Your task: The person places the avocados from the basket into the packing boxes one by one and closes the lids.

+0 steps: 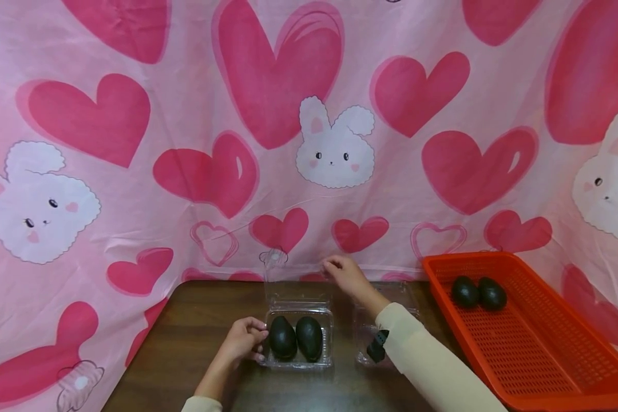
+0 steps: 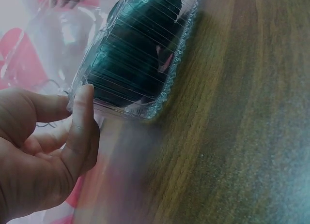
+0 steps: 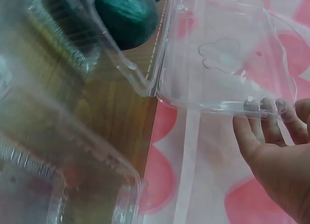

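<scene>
Two dark green avocados [image 1: 283,339] sit side by side in a clear plastic clamshell container [image 1: 298,364] on the table. Its hinged lid [image 1: 294,281] stands raised at the back. My left hand [image 1: 244,341] pinches the container's left rim between thumb and fingers, as the left wrist view also shows. At the upper right corner of the lid is my right hand [image 1: 347,276]. In the right wrist view, its fingertips [image 3: 271,129] curl over the lid's edge, while the thumb is mostly cut off by the frame.
Another clear plastic container [image 1: 363,337] lies to the right, partly under my right forearm. Farther right stands an orange-red plastic basket [image 1: 541,343] with two more avocados [image 1: 479,293] at its far end. A pink heart-patterned cloth [image 1: 268,194] hangs behind the brown wooden table [image 1: 195,320].
</scene>
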Demonstrator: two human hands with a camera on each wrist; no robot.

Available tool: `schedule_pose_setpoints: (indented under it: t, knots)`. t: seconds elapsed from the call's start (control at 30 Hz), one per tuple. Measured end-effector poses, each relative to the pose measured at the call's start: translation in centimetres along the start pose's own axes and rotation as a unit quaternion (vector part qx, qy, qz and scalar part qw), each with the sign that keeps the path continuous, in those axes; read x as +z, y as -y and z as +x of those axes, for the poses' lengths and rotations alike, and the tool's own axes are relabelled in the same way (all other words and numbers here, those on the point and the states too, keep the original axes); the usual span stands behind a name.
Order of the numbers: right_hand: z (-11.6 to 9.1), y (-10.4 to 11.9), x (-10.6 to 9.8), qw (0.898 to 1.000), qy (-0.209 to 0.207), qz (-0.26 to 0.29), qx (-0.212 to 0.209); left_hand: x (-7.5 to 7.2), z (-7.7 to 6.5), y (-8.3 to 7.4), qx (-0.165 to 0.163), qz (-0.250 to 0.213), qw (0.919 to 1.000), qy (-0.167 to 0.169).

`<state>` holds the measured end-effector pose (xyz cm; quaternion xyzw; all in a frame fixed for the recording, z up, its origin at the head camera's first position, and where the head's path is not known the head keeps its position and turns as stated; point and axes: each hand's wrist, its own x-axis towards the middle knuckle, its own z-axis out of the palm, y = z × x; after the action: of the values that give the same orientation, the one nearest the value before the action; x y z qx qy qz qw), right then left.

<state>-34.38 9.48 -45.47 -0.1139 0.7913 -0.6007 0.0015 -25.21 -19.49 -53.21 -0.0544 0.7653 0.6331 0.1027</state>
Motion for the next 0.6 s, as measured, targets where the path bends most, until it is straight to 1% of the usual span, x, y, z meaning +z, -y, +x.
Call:
schedule_pose_setpoints:
  t: [0.07, 0.17, 0.27, 0.4, 0.53, 0.6]
  knots:
    - [-0.6, 0.2, -0.3, 1.0, 0.013, -0.019, -0.01, 0.0, 0.0, 0.0, -0.002, -0.002, 1.0, -0.001]
    - [-1.4, 0.6, -0.8, 0.997, 0.032, -0.064, -0.03, 0.1, 0.0, 0.1, -0.003, -0.006, 1.0, -0.001]
    - [-2.2, 0.9, -0.9, 0.991, 0.046, -0.115, -0.06, 0.1, 0.0, 0.1, -0.002, -0.011, 0.9999, 0.0]
    - [-3.1, 1.2, -1.0, 0.981, 0.06, -0.157, -0.099, 0.2, -0.1, 0.0, 0.0, -0.015, 0.9999, 0.003]
    - [-4.3, 1.3, -0.9, 0.975, 0.066, -0.175, -0.117, 0.2, -0.3, -0.2, 0.006, -0.019, 0.9998, 0.009]
    - [-4.9, 1.4, -0.8, 0.976, 0.065, -0.174, -0.111, 0.2, -0.3, -0.2, 0.008, -0.022, 0.9997, 0.01]
